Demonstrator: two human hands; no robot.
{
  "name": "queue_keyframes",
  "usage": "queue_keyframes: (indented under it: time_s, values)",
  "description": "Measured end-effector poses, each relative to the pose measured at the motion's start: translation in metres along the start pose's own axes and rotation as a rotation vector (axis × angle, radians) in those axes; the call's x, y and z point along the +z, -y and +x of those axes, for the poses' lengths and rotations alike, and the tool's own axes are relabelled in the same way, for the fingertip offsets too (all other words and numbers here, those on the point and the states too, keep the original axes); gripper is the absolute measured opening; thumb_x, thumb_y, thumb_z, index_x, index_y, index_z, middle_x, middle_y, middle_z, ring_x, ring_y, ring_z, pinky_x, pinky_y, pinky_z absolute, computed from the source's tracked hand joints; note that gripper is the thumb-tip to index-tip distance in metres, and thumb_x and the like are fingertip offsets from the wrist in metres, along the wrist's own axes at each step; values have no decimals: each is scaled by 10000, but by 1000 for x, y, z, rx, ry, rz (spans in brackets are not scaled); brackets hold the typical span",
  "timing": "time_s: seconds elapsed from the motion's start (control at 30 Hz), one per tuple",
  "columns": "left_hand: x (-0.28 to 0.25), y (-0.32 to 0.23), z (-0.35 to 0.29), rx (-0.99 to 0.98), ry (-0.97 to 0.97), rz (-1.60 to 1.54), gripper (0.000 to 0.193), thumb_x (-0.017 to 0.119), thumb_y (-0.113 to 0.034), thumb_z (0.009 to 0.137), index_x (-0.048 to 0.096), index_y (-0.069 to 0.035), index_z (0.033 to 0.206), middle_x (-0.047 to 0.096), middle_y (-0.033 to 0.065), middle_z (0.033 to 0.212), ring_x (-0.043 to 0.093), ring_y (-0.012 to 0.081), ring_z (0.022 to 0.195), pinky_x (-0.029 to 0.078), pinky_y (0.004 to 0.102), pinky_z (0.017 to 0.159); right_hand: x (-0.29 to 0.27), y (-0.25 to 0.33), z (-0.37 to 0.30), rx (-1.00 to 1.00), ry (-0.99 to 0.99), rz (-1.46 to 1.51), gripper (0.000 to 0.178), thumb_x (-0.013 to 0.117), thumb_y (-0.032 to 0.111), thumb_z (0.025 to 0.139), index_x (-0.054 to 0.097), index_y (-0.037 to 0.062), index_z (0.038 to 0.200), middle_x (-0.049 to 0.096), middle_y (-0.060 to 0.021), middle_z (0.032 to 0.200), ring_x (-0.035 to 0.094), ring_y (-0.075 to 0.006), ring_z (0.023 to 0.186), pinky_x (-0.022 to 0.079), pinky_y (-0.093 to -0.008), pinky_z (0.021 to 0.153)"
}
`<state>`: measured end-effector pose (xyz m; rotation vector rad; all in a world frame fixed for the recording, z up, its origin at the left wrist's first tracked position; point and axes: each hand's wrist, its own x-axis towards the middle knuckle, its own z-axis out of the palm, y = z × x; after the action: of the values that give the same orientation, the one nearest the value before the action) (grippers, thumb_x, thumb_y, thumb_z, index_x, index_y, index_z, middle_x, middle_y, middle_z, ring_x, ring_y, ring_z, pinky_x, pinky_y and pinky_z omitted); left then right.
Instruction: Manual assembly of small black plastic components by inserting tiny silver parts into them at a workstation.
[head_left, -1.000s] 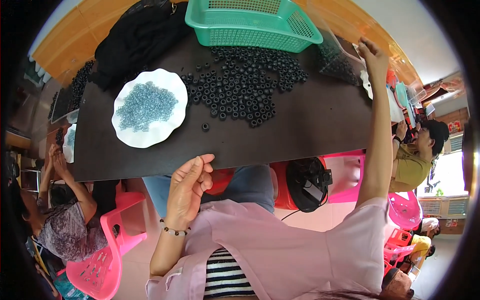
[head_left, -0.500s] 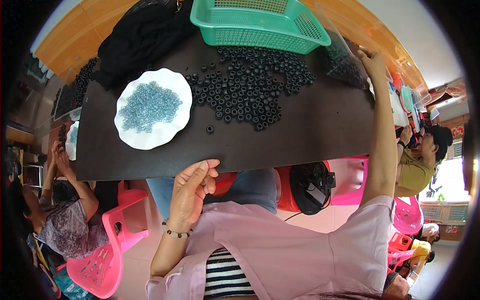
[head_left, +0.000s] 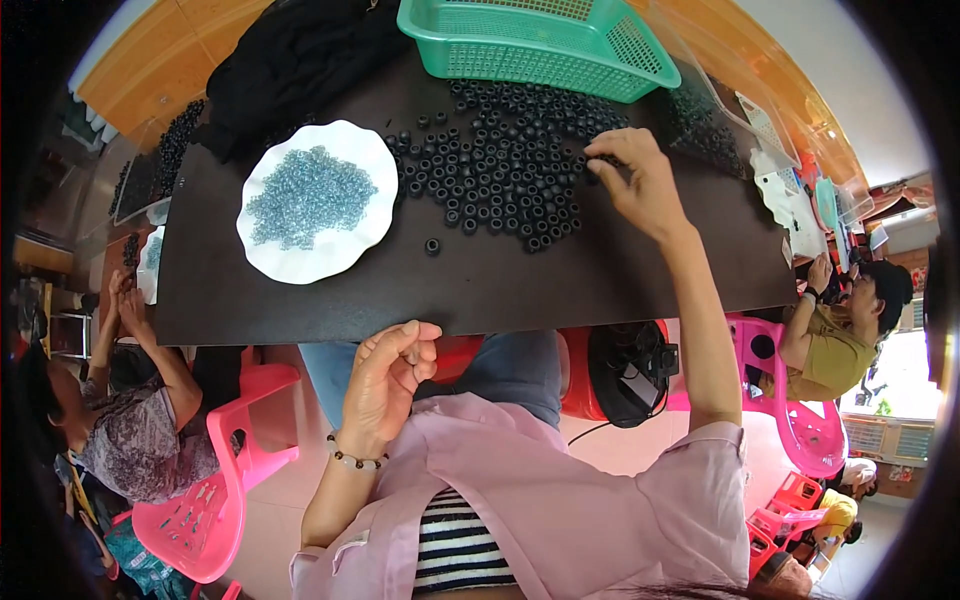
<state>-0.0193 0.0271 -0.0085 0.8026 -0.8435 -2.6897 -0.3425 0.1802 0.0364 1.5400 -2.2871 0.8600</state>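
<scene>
Below the table's near edge, my left hand (head_left: 388, 378) is raised with thumb and forefinger pinched together and the other fingers curled. Whatever lies in that pinch is too small or hidden to name. My right hand (head_left: 640, 185) reaches over the right side of a spread of black ring-shaped beads (head_left: 500, 170). Its thumb and forefinger close around what looks like one black bead at the edge of the spread. Left of these beads stands a white scalloped plate (head_left: 277, 262) with a heap of small clear blue-grey beads (head_left: 315, 195).
A green plastic basket (head_left: 540, 65) sits at the back of the dark table (head_left: 520, 290). Black cloth (head_left: 290, 75) lies back left. A clear bin of black pieces (head_left: 705, 130) is at the right. People (head_left: 150, 430) sit at both sides, near a pink chair (head_left: 215, 500).
My right hand has left the clear bin at the right and moved left to the black beads. The left hand keeps its pinch. The whole view has shifted slightly.
</scene>
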Motion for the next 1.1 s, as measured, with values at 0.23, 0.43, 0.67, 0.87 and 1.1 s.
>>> queue_keyframes:
  time_s: [0.23,0.43,0.67,0.87,1.1]
  values:
    - [-1,3,0,23,12,52,248,577,-197,906,679,27,935,634,33,721,526,74,607,447,194,602,20,11,11,-50,130,22,194,658,-12,750,655,68,927,612,-59,973,507,-242,970,404,-334,867]
    - [2,2,-1,5,-40,81,235,587,-195,895,669,24,908,591,33,674,511,109,597,436,246,598,26,16,17,-44,217,19,181,667,3,747,657,70,915,613,-42,954,503,-235,966,407,-330,877]
    - [1,0,1,2,-32,91,240,578,-193,902,673,27,915,598,33,678,509,105,596,439,242,604,30,15,24,9,271,-43,188,686,15,733,667,68,912,626,-29,948,511,-235,954,422,-330,862]
    - [2,-1,1,-9,-13,109,247,564,-199,914,674,21,934,607,29,693,516,97,604,444,232,608,31,16,27,-5,241,-52,171,698,36,740,664,48,908,635,-53,920,529,-231,925,440,-326,825]
    - [14,-9,-6,2,15,143,264,547,-200,936,645,5,1071,647,10,814,514,24,660,443,172,633,21,71,13,268,171,391,169,701,16,743,666,31,907,647,-44,914,543,-142,828,439,-267,732]
